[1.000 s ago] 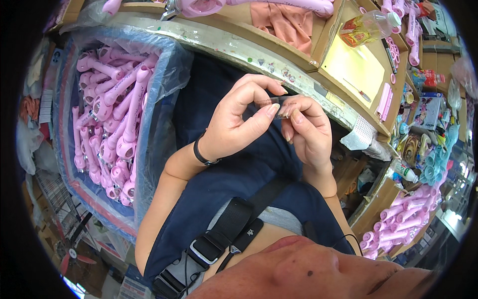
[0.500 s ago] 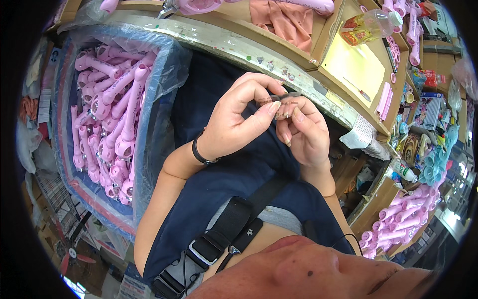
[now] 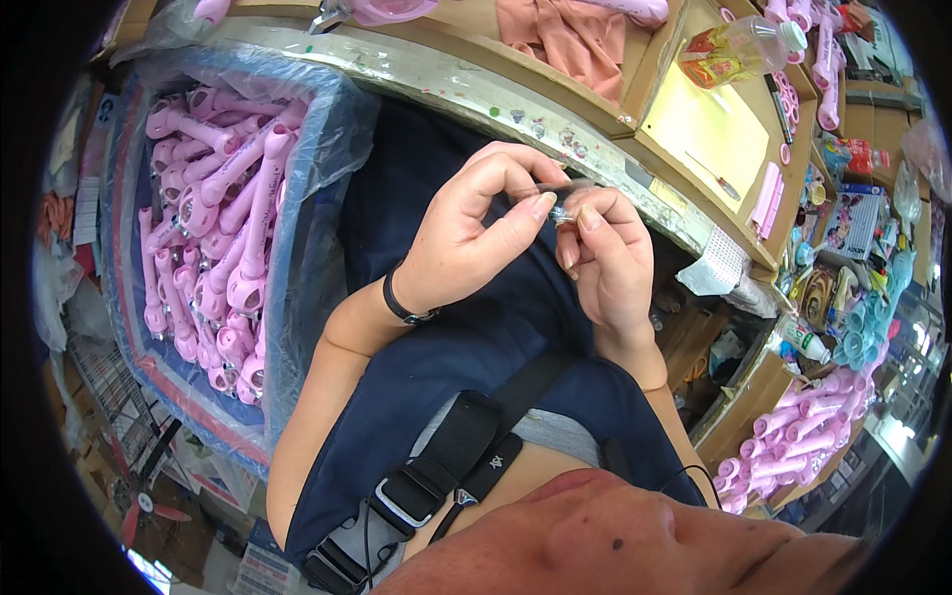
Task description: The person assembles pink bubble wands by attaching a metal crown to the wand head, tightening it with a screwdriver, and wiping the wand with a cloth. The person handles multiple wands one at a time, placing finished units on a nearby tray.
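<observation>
Over my lap, both hands are raised close together near the table edge. A small dark, see-through strip (image 3: 563,186) stretches between their fingertips, smeared by motion. My left hand (image 3: 474,233) pinches one end between thumb and forefinger, with a black band around its wrist. The other end is at my right hand (image 3: 617,253), whose thumb presses against curled fingers. A tiny shiny bit (image 3: 562,215) shows by the right fingertips; its kind I cannot make out.
At left stands a blue, plastic-lined crate (image 3: 322,198) heaped with pink plastic handles (image 3: 213,213). Along the worktable edge (image 3: 436,84) lie a peach cloth (image 3: 565,45), a drink bottle (image 3: 729,55) and a yellow sheet (image 3: 709,134). More pink tubes (image 3: 793,431) fill a box at right.
The strip's print, legible half a second ago, is now blurred. My right fingers have shifted slightly, and a shiny bit shows beside them. My left hand has barely moved.
</observation>
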Motion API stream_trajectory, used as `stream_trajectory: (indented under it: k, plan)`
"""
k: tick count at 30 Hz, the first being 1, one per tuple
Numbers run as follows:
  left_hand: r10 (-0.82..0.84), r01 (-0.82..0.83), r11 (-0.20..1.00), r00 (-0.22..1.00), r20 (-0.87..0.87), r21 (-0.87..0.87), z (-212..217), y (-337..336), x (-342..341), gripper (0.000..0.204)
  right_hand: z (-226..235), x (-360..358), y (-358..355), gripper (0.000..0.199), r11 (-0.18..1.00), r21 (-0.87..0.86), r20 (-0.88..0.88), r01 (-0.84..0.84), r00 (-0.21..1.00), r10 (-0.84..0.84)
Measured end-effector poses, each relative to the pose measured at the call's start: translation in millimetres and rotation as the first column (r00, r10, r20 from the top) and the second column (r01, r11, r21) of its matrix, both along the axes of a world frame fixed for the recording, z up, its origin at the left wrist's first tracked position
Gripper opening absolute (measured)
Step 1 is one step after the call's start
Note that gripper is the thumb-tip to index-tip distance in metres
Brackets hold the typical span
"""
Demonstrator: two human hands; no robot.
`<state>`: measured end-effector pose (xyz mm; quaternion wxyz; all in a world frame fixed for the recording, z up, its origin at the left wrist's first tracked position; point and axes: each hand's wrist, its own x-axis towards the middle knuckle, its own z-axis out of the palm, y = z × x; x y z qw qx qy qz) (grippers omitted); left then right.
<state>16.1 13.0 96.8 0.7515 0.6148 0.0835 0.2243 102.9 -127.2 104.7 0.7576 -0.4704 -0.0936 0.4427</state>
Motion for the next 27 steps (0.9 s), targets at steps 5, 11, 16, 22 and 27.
stream_trajectory:
  k: [5,11,16,22,27]
  plan:
    - [0.027,-0.027,1.0,0.999,0.021,0.014,-0.6,-0.6,1.2,0.008,1.6,-2.4,0.6,0.012,1.0,-0.022,-0.049,-0.006,0.999,0.005]
    - [0.102,-0.084,0.966,0.993,0.06,-0.245,1.0,5.6,0.8,0.006,-0.6,-0.6,-3.3,0.008,0.987,0.116,0.011,0.116,0.993,-0.118]
    - [0.049,-0.032,0.954,0.998,0.049,-0.298,1.5,4.5,0.6,0.007,-5.8,3.5,-11.1,0.011,0.994,0.064,0.053,0.083,0.995,-0.086]
    - [-0.017,0.039,0.943,0.998,0.067,-0.331,-1.3,5.3,1.7,0.011,-12.2,6.9,-20.6,0.012,0.991,-0.003,0.098,0.135,0.986,-0.134]
    - [-0.038,0.054,0.935,0.998,0.05,-0.351,-1.4,6.4,1.1,0.008,-14.6,8.0,-22.6,0.012,0.99,-0.018,0.114,0.141,0.984,-0.139]
